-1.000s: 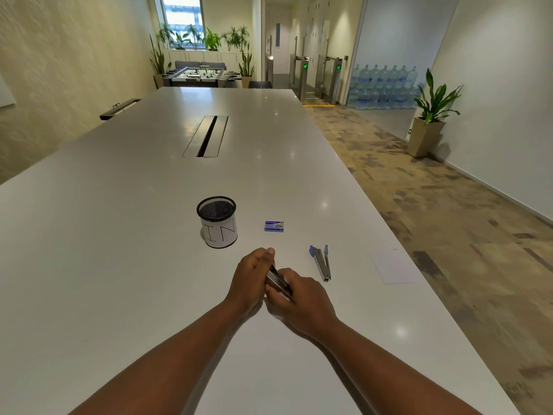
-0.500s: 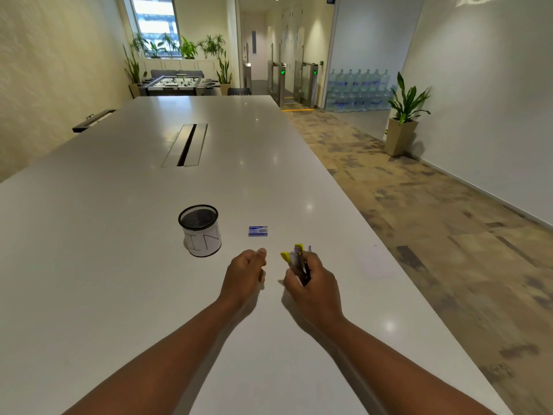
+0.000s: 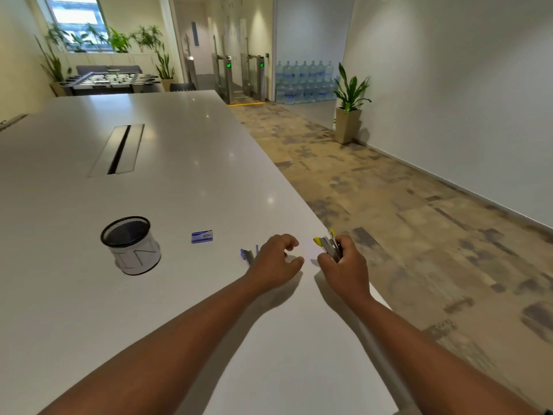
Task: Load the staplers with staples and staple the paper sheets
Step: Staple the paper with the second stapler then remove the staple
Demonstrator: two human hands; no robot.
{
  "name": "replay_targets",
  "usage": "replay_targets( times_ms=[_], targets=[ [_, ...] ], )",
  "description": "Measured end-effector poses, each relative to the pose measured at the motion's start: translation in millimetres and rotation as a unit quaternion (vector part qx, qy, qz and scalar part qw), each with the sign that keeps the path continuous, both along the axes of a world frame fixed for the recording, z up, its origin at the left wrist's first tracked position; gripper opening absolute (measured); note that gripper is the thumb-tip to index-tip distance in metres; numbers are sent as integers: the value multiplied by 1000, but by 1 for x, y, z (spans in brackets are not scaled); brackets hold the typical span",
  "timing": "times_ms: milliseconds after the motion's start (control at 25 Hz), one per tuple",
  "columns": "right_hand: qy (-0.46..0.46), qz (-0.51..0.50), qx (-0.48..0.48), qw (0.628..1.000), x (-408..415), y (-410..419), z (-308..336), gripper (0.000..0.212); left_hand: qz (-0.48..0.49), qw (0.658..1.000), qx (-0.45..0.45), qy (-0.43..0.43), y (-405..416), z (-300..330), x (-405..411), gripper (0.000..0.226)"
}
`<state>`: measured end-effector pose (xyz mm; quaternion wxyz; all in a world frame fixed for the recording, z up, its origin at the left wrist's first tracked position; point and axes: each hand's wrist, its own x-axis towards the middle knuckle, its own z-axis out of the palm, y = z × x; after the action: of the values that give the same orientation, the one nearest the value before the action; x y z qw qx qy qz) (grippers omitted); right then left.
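My right hand [image 3: 344, 269] grips a yellow-and-metal stapler [image 3: 329, 245], its yellow tips pointing up and away, near the table's right edge. My left hand [image 3: 275, 262] hovers just left of it, fingers loosely curled with nothing in them. Part of a blue stapler [image 3: 247, 254] shows on the table behind my left hand, mostly hidden by it. A small blue staple box [image 3: 202, 236] lies flat further left. A faint white paper sheet [image 3: 308, 250] lies between my hands, hard to tell from the tabletop.
A black mesh cup [image 3: 131, 244] wrapped in white paper stands at the left on the long white table [image 3: 149, 295]. A cable slot [image 3: 119, 149] runs down the table's middle. The table's right edge drops to patterned carpet.
My hands have come apart. The right hand carried the yellow stapler to the right, toward the table edge, and the left hand moved over the blue stapler. The camera view swung right.
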<state>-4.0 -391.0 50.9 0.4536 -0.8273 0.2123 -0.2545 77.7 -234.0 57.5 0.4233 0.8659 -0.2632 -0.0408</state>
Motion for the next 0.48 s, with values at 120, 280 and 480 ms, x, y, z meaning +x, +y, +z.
replay_targets(
  times_ms=[120,280,480],
  targets=[
    [8,7,40,999,-6,-22,-6,20,-25,999,48,-5,-28,-13,9,57],
    [-18,11,132,991,-16,-33,-17,20,-41,993,108,-9,-54,-23,19,82],
    [-36,29,190,981,-17,-38,-18,20,-39,977,200,-57,-64,-33,23,99]
  ],
)
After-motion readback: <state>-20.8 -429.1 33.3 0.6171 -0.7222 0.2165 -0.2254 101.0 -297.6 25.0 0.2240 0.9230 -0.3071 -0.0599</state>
